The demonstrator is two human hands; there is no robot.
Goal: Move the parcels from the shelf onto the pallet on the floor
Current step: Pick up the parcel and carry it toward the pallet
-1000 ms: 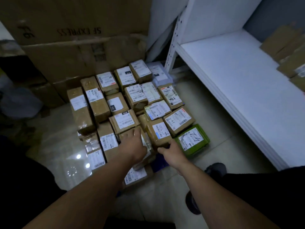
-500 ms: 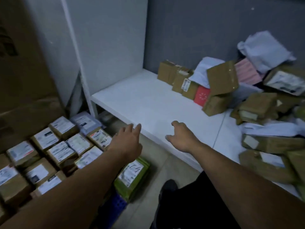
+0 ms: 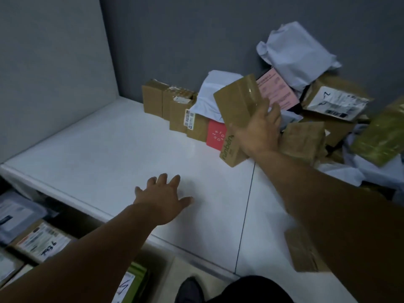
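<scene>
A white shelf (image 3: 109, 154) carries a heap of parcels at its back right. My right hand (image 3: 258, 132) reaches into the heap and grips a tilted brown cardboard box (image 3: 238, 101), thumb on its face and fingers over its right edge. My left hand (image 3: 164, 197) hovers just above the bare front part of the shelf, fingers spread, holding nothing. Labelled parcels (image 3: 41, 241) lie on the floor at lower left, with a green one (image 3: 133, 283) at the bottom edge. The pallet itself is hidden.
Around the gripped box sit a red box (image 3: 216, 134), a pink box (image 3: 277, 90), a white poly bag (image 3: 295, 57), taped brown boxes (image 3: 175, 106) and a green parcel (image 3: 380, 132). A grey wall backs the shelf. My shoe (image 3: 190, 289) is below.
My view swung from the floor parcels up to the shelf. Both hands left the floor pile; the right reached across and took hold of the brown box, the left moved over the shelf.
</scene>
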